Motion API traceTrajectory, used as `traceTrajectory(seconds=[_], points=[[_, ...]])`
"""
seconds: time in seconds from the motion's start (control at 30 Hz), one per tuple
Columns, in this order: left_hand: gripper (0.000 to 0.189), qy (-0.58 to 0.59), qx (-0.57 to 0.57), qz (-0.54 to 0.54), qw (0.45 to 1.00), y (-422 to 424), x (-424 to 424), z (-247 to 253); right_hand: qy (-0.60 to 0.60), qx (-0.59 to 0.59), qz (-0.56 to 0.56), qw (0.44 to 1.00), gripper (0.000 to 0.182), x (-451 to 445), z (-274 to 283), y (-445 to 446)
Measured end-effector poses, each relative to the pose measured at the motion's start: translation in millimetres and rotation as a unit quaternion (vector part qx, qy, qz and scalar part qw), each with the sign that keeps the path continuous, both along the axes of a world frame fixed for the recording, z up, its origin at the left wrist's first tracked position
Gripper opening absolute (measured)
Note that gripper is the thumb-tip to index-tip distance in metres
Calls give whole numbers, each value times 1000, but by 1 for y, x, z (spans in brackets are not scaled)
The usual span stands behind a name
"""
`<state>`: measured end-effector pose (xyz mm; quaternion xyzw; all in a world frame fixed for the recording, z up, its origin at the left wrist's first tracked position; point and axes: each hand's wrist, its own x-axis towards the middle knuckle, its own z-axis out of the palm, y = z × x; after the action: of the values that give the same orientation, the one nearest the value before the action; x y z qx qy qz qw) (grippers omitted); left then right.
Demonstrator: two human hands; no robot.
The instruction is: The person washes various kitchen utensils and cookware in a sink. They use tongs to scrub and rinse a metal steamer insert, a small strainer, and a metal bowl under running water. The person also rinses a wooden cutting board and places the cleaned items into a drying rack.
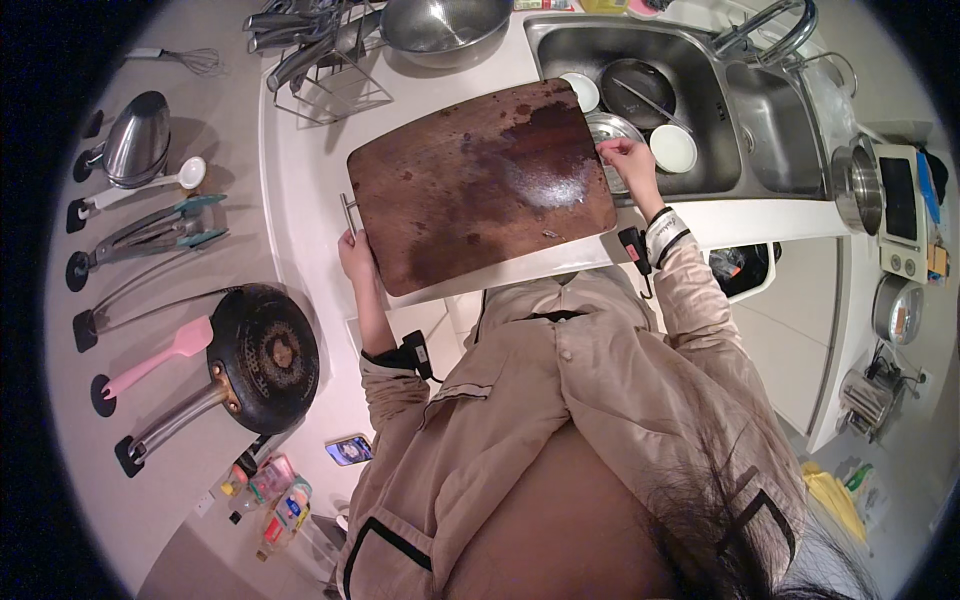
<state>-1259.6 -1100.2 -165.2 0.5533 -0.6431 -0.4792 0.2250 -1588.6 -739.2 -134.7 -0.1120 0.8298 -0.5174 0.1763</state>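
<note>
A dark wooden cutting board with wet patches and a metal handle at its left end lies before me, level or slightly tilted, over the counter's front edge. My left hand is at its left edge by the handle, fingers partly hidden at the board. My right hand is at the board's right edge, its fingertips pinched together there; whether they grip the rim or a small bit is not plain. A small pale scrap lies on the board near its lower right. Beside my right hand, in the sink, are a metal strainer or bowl and a white bowl.
The steel sink also holds a dark pan and a small white dish. A knife rack and a large metal bowl stand behind the board. A frying pan and several utensils hang at left. A bin sits below right.
</note>
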Motion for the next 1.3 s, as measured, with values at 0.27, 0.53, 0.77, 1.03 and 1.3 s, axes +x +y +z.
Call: traceTrajectory(seconds=[0.27,0.53,0.77,1.03,1.3], points=[[45,13,24,2,1000,16,-6,25,15,60,3,998,16,0,-1,1],[46,-23,-47,-7,999,21,-7,29,6,-55,-41,998,11,-30,24,34],[42,-181,-239,-21,954,83,-55,75,36,137,2,990,12,-142,83,98],[32,36,-215,-136,966,186,-169,127,78,92,15,993,22,-288,73,167],[34,188,117,-241,945,321,-317,201,-20,-218,-113,969,22,-455,37,157]])
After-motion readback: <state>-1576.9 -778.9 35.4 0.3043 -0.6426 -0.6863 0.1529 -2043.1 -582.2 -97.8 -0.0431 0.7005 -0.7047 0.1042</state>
